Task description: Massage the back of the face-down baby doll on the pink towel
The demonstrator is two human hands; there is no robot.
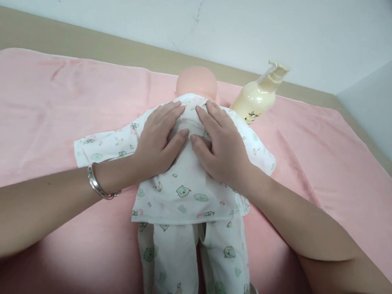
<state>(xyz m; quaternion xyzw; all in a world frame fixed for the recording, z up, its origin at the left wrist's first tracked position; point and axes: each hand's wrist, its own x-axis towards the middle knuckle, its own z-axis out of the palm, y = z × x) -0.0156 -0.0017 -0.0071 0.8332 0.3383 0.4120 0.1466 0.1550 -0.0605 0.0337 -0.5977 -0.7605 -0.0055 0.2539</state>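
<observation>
A baby doll [196,81] in a white printed top [186,197] and matching trousers [175,257] lies face down, its head away from me. My left hand [163,138] rests flat on the left side of its upper back, fingers stretched out. On the right side of the back lies my right hand [221,142], also flat with its fingers a little apart. The two thumbs point at each other, with a small gap between them. Neither hand holds anything. The doll's face is hidden, and its feet are out of view.
Under the doll spreads a pink blanket [43,109] on a beige surface [72,36]. A pale yellow pump bottle [258,97] lies tilted beside the doll's right shoulder area. A white wall [274,18] stands behind. My left wrist wears a silver bangle [97,184].
</observation>
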